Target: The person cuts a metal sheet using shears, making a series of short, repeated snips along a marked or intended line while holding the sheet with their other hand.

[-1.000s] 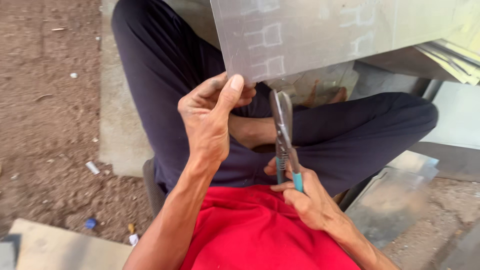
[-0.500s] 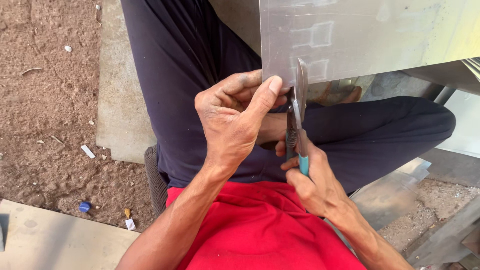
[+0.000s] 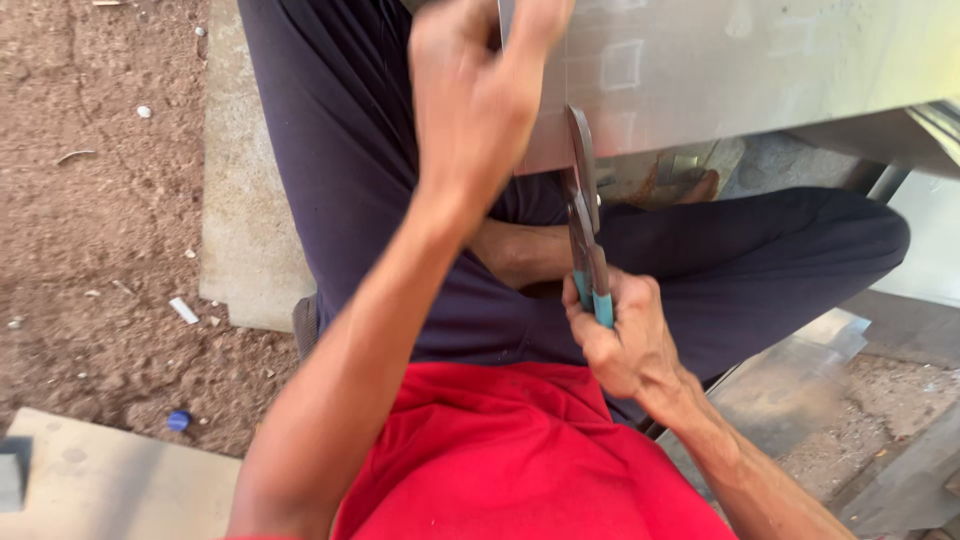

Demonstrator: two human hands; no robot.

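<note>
Two hands work a metal sheet (image 3: pixel 760 70): the left hand (image 3: pixel 480 90) pinches its near edge, the right hand (image 3: pixel 625 335) below grips snips (image 3: pixel 583 215) pointing lengthwise up into that edge.

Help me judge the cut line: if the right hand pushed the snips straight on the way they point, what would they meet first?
Most likely the metal sheet. The right hand aims the snips up at its lower edge, beside the left hand gripping that edge. Depth is hard to judge.
</note>
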